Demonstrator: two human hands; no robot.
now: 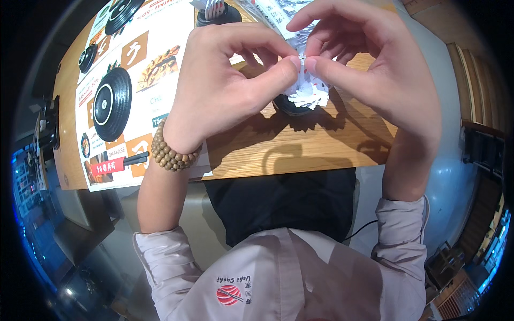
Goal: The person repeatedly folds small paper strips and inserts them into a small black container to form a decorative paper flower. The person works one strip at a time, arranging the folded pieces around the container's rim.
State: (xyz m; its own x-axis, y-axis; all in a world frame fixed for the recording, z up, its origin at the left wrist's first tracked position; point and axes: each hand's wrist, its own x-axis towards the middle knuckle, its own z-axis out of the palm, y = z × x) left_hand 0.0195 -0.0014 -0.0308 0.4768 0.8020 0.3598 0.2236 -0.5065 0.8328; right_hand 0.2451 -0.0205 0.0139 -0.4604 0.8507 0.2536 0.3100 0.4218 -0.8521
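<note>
My left hand [229, 80] has a beaded bracelet [170, 154] on its wrist. Thumb and forefinger meet at the tips on a small white paper packet [303, 66] with red marks. From the other side my right hand [385, 72] pinches the same packet, its thumb almost touching the left thumb; its forefinger is raised. Just below the fingertips, a fanned bunch of white paper packets [309, 98] spreads over a dark round holder [290, 105] on the wooden table [257, 160]. My hands partly cover the bunch and the holder.
Printed paper placemats [160, 116] lie on the left, with black plates [112, 104] and chopsticks [136, 159] in a red sleeve. Beyond my left hand stands another dark holder [233, 14] with white packets. A clear plastic bag [269, 18] lies behind my hands.
</note>
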